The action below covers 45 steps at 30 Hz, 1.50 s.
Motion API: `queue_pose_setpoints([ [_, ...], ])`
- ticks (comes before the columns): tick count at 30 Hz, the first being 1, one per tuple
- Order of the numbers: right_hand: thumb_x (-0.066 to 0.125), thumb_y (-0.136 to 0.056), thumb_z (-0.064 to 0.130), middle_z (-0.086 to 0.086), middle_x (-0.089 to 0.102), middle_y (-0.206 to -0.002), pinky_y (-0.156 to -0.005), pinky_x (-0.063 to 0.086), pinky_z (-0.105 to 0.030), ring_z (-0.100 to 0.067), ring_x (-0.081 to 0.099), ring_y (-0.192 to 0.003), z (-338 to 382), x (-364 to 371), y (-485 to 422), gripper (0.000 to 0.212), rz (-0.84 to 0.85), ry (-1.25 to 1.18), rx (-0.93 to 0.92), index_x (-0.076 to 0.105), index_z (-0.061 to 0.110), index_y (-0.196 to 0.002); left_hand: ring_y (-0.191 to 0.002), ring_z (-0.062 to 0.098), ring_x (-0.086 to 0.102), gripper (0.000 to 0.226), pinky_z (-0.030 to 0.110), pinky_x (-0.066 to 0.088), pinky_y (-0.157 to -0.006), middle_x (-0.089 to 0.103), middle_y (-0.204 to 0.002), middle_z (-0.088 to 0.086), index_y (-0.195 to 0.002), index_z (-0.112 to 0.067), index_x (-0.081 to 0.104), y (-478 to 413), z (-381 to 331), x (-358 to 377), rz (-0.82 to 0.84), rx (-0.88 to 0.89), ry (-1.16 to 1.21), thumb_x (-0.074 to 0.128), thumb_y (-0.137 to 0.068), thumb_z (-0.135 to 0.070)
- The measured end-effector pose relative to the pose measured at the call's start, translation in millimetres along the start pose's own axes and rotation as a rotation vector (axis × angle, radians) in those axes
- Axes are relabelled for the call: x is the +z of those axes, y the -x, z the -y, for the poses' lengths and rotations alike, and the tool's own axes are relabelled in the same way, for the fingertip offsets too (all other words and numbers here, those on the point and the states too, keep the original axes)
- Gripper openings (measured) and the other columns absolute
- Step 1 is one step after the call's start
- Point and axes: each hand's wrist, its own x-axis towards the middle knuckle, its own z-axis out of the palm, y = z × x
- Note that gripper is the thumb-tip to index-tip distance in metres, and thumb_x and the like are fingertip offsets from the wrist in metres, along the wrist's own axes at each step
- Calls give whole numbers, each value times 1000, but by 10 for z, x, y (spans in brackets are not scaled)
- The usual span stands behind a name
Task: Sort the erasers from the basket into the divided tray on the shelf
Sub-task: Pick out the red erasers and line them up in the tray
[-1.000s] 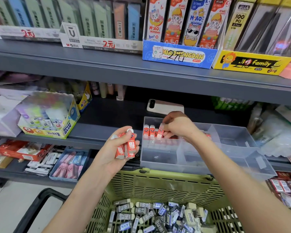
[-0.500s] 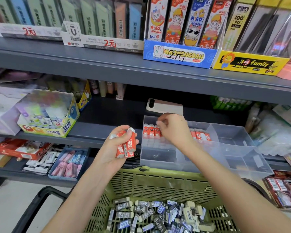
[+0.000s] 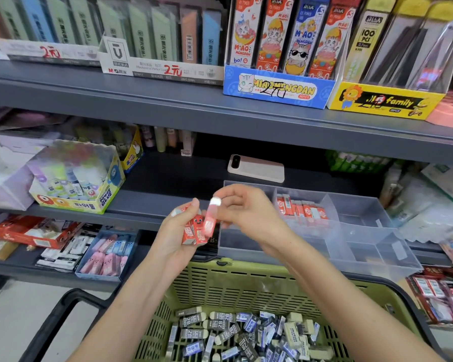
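My left hand [image 3: 179, 237] holds a small bunch of red-sleeved erasers [image 3: 194, 231] upright in front of the shelf edge. My right hand [image 3: 246, 207] has come beside it and pinches one red eraser [image 3: 211, 216] by its white top, right at the bunch. The clear divided tray [image 3: 361, 244] sits on the middle shelf behind my hands; a row of red erasers [image 3: 302, 211] stands in a back compartment. The green basket [image 3: 236, 280] below holds several grey, black and blue 2B erasers [image 3: 236, 333].
A phone [image 3: 256, 168] lies on the shelf behind the tray. A glue-stick box [image 3: 76, 186] stands to the left. A lower shelf holds a tray of pink erasers [image 3: 107, 254]. The basket's black handle [image 3: 60, 314] sticks out at lower left.
My right hand left the tray's back left compartment and moved left to my left hand, where it now pinches one red eraser. The left hand stayed about where it was.
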Motion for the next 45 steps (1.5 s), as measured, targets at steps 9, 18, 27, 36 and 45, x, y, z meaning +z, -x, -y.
queue_pose_setpoints([
  [9, 64, -79, -4, -14, 67, -76, -66, 55, -35, -27, 65, -60, -149, -700, -401, 10, -222, 454, 174, 66, 5, -81, -59, 21, 66, 31, 32, 55, -53, 66, -69, 13, -98, -2, 54, 0, -16, -25, 2, -83, 176, 66, -70, -8],
  [18, 61, -83, 9, -11, 69, -102, -84, 54, -33, -25, 65, -92, -194, -528, -545, 20, -98, 1073, 225, 69, 5, -100, -66, 13, 68, 40, 27, 55, -56, 73, -79, 7, -103, -2, 63, -20, -17, -43, 12, -78, 43, 69, -68, -21],
  [27, 64, -83, 41, 3, 69, -80, -69, 45, -25, -3, 58, -68, -3, -235, -196, 19, -13, 547, -108, 70, 28, -95, -65, 9, 67, 16, 23, 52, -55, 73, -78, 5, -69, -11, 78, -20, -26, -43, 108, -153, 96, 72, -68, -25],
  [36, 75, -75, 32, 8, 62, -83, -68, 45, -26, -2, 49, -67, -160, 80, -72, 22, 25, 423, -160, 69, 24, -95, -71, 13, 70, 22, 26, 55, -57, 73, -85, 9, -78, -7, 78, 3, -6, -25, 144, -177, 152, 72, -69, -26],
  [45, 80, -71, 11, 5, 66, -64, -55, 46, -16, -3, 58, -52, -48, -897, -243, 13, -244, 275, -13, 68, 12, -77, -60, 19, 68, 25, 34, 56, -58, 69, -68, 11, -85, 1, 66, -30, -12, -6, -52, -206, 287, 70, -69, -18],
])
